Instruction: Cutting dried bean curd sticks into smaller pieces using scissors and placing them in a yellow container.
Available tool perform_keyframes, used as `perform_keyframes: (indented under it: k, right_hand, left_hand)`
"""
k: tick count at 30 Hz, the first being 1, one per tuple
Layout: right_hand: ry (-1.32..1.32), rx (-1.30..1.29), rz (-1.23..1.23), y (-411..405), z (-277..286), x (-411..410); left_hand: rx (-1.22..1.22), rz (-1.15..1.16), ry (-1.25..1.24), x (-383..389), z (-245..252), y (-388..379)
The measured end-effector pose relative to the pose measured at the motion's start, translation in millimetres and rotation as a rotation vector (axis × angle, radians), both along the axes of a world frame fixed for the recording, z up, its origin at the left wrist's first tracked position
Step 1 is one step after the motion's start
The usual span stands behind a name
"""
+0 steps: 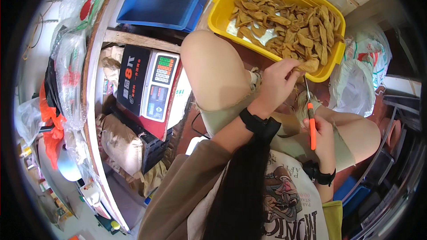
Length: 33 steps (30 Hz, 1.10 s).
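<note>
My left hand [278, 81] pinches a wrinkled yellow-brown dried food piece [308, 65] at the near edge of a yellow plastic tub [217, 20]. Many similar dried pieces [293, 26] lie heaped in the tub, mostly towards its right, with shiny lining showing at the left. In my right hand [322, 136] is an orange-handled metal cutting tool [311, 123], seen edge-on, possibly scissors. Its narrow metal end points up at the tub, just below the held piece; whether it touches the piece cannot be told.
A blue plastic tray [160, 0] stands upper left. Below it, a digital scale [156, 96] sits on a shelf beside brown paper packages [121, 143]. White plastic bags [353, 86] stand right of the tub, near a metal-framed rack [383, 153]. My bare knees flank the space below the tub.
</note>
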State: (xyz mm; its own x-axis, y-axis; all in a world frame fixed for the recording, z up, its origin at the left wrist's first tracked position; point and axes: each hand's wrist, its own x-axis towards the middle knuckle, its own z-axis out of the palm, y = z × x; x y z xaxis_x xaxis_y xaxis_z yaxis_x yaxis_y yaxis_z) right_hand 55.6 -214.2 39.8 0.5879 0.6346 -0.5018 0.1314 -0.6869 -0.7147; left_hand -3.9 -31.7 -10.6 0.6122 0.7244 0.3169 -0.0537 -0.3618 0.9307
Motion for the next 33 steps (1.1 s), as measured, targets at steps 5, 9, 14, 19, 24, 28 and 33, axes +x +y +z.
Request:
perform_keyframes:
  k: [5, 9, 14, 19, 24, 28, 33]
  right_hand:
    - [-0.023, -0.008, -0.064, -6, -20, 7]
    - [-0.173, 0.032, -0.139, 4, -21, 14]
    - [-0.313, 0.109, -0.076, 18, -24, 18]
    - [-0.206, 0.202, -0.066, 26, -27, 16]
    - [-0.288, 0.426, -0.214, 23, -63, 31]
    - [0.002, 0.593, -0.386, 28, -59, 40]
    - [0.353, 0.766, -0.356, 32, -54, 25]
  left_hand:
    - [0.002, -0.014, 0.036, 3, 0, 0]
    - [-0.273, 0.082, 0.0, 6, -13, -4]
    - [-0.339, -0.113, 0.264, 6, -18, -9]
    - [-0.467, -0.132, 0.293, 10, -16, -15]
    - [-1.067, -0.198, 0.006, 4, -4, 4]
    - [-1.216, -0.372, -0.077, 1, -4, 10]
    - [-1.215, -0.28, -0.164, 0, 9, 5]
